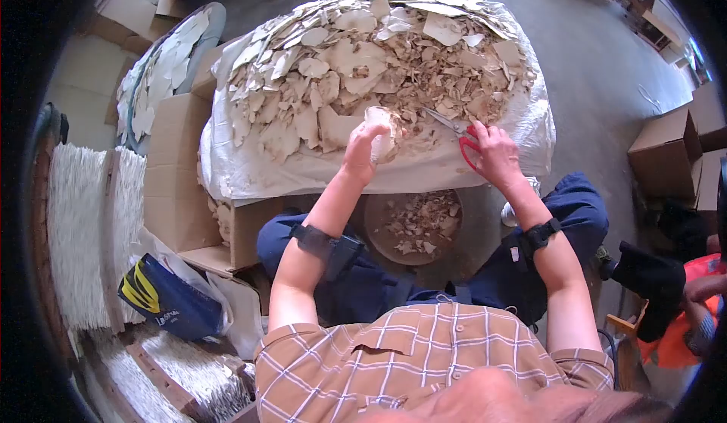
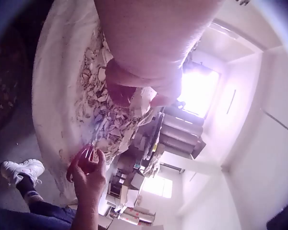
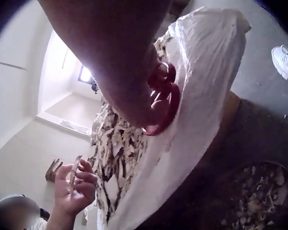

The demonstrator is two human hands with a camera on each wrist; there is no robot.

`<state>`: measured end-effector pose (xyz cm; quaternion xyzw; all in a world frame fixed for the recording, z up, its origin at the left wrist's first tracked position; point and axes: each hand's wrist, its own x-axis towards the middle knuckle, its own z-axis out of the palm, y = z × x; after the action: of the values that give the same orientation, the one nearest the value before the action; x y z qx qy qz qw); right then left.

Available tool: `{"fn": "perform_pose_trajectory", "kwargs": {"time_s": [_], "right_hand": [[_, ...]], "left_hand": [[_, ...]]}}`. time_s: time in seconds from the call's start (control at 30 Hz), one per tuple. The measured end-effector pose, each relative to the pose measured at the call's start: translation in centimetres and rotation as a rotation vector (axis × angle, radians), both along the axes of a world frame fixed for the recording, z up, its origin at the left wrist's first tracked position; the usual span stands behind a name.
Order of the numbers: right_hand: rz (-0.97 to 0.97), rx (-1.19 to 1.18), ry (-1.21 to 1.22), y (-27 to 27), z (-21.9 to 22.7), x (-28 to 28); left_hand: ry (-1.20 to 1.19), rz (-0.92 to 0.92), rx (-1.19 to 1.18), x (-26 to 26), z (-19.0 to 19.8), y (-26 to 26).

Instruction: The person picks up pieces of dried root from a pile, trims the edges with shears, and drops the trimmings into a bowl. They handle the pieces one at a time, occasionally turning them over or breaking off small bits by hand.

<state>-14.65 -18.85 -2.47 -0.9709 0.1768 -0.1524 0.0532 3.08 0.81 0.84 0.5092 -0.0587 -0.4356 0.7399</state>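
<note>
My left hand (image 1: 360, 150) grips a pale flat piece (image 1: 384, 131) with brown, ragged edges, holding it up over the near side of a heap. In the right wrist view this thin piece (image 3: 74, 174) stands edge-on between thumb and fingers. My right hand (image 1: 497, 155) holds scissors (image 1: 469, 147) by their red handles, with the blades pointing left toward the heap and apart from the held piece. Beneath both hands spreads the heap of cream and brown flakes (image 1: 333, 82), large sheets at the left and back, small scraps toward the middle and right.
White sheeting (image 1: 303, 177) covers the table under the heap. A round basin (image 1: 376, 245) of scraps sits below its front edge. Cardboard boxes (image 1: 174, 173) and stacked white sheets (image 1: 76, 234) stand at left, a blue bag (image 1: 170, 302) nearby. Another person's arm (image 1: 700, 294) shows at right.
</note>
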Motion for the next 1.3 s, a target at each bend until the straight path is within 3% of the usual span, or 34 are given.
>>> {"fn": "perform_pose_trajectory", "kwargs": {"time_s": [0.17,0.27,0.33,0.37,0.47,0.5,0.57,0.77,0.83,0.93,1.13,1.3], "right_hand": [[-0.034,0.181,0.248,1.9,3.7,-0.3],[0.048,0.388,0.183,2.7,3.9,-0.9],[0.177,0.716,-0.081,3.5,3.6,-0.7],[0.173,0.718,-0.083,3.7,3.3,-0.4],[0.189,1.063,-0.264,4.7,3.2,1.1],[0.182,1.064,-0.266,4.8,3.3,1.5],[0.134,0.785,-0.348,5.0,3.5,2.3],[0.089,0.735,-0.225,5.9,4.7,2.8],[0.154,0.560,-0.247,5.8,4.7,2.8],[0.198,0.483,-0.264,5.8,4.9,2.7],[0.243,0.627,-0.187,6.6,5.1,1.7],[0.230,0.588,-0.228,7.2,4.0,1.3]], "left_hand": [[0.003,0.145,-0.007,0.3,-0.1,0.5],[-0.021,0.195,-0.022,0.2,-0.4,0.7],[-0.022,0.187,-0.029,0.1,-0.4,0.6],[-0.077,0.157,-0.022,-0.1,-0.5,0.5],[-0.148,0.112,-0.071,-1.7,0.7,-0.7],[-0.166,0.108,-0.134,-2.3,1.3,-1.1],[-0.186,0.081,-0.093,-2.7,1.7,-1.3],[-0.293,0.075,-0.100,-2.5,1.1,-1.6],[-0.337,0.075,-0.125,-2.4,0.7,-1.6],[-0.430,0.091,-0.153,-2.4,0.8,-1.3],[-0.361,0.023,-0.130,-2.8,1.5,-0.6],[-0.452,0.021,-0.104,-3.1,1.0,-0.4]]}}
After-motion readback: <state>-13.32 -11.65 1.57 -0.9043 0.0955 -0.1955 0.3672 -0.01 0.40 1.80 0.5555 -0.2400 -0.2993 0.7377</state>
